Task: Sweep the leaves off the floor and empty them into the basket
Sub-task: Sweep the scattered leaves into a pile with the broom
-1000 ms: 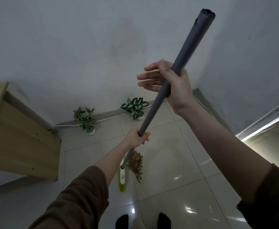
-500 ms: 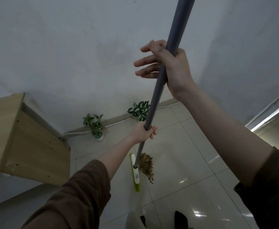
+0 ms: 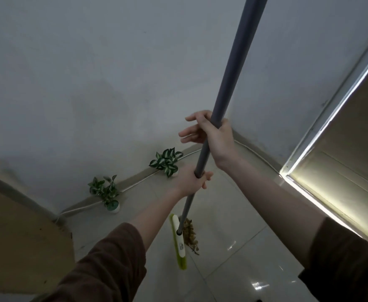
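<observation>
Since the earlier frame, the right hand (image 3: 216,138) has been brought lower on the long grey broom handle (image 3: 231,83), closer to the left hand (image 3: 189,180), and the handle is now seen more upright. The handle is gripped by the left hand with fingers curled fully round it. It is held by the right hand between thumb and palm, the fingers only loosely bent. The green and white broom head (image 3: 179,243) is rested on the glossy white tiled floor (image 3: 244,269), with the small heap of dry brown leaves (image 3: 189,235) touching its right side. A small plant in a teal pot (image 3: 107,192) and a second leafy potted plant (image 3: 166,161) are set along the grey wall (image 3: 91,73).
</observation>
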